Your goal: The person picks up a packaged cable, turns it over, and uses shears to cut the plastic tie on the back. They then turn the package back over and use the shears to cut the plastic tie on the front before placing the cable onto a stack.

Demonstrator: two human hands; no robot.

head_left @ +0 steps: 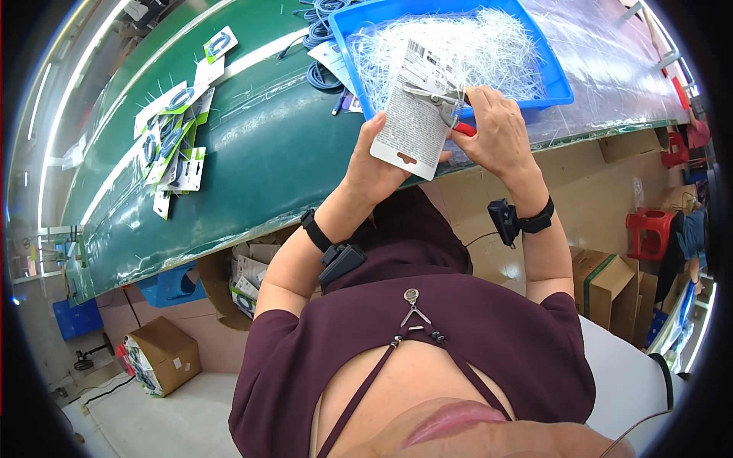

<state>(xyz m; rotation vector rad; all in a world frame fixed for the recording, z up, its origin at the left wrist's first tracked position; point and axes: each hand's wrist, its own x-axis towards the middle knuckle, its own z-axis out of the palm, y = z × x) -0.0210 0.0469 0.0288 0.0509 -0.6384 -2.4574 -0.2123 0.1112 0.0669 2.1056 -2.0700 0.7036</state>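
My left hand (pixel 368 166) grips a white printed packaging card (pixel 407 136) by its lower left edge, back side up, with a hang hole at the near end. In my right hand (pixel 500 136) is a pair of red-handled pliers (pixel 446 109). Their metal jaws lie across the card's upper part, and their tips point left. Whether the jaws are closed on anything is too small to tell. Both hands are at the near edge of a blue plastic tray (pixel 561 93), which holds a tangled heap of thin white plastic strips (pixel 504 49).
Several carded cables (pixel 174 137) lie piled on the green tabletop (pixel 259 145) at the left. Coiled dark blue cables (pixel 321 23) sit left of the tray. Below the table are a box of packages (pixel 248 275), a cardboard box (pixel 164 355) and, at the right, a red stool (pixel 649 233).
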